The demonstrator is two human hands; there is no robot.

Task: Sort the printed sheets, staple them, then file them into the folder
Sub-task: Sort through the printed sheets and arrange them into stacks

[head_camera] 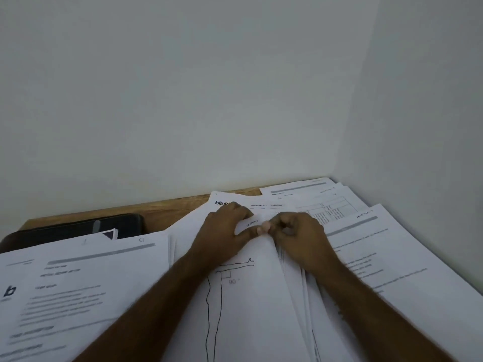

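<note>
Grey-white walls fill the upper half of the view and meet in a corner at about 1 o'clock. Below them a wooden desk shows only as a thin strip at its far edge; printed sheets cover the rest. The sheets at 8 o'clock carry grey header bars and lines of text too blurred to read, and run off the lower left edge. The sheets at 3 o'clock are similar and run off at the right. A line-drawing sheet lies in the centre, marked with a right angle and "90", its lower part cut off; its top end is lifted and curled. Beneath it, at 12 o'clock, a sheet headed "blink" is half hidden. A dark folder lies at 10 o'clock, mostly buried under paper. The left hand pinches the curled top of the drawing sheet, thumb underneath. The right hand, fingers curled, pinches the same edge, its fingertips touching the left thumb.
</note>
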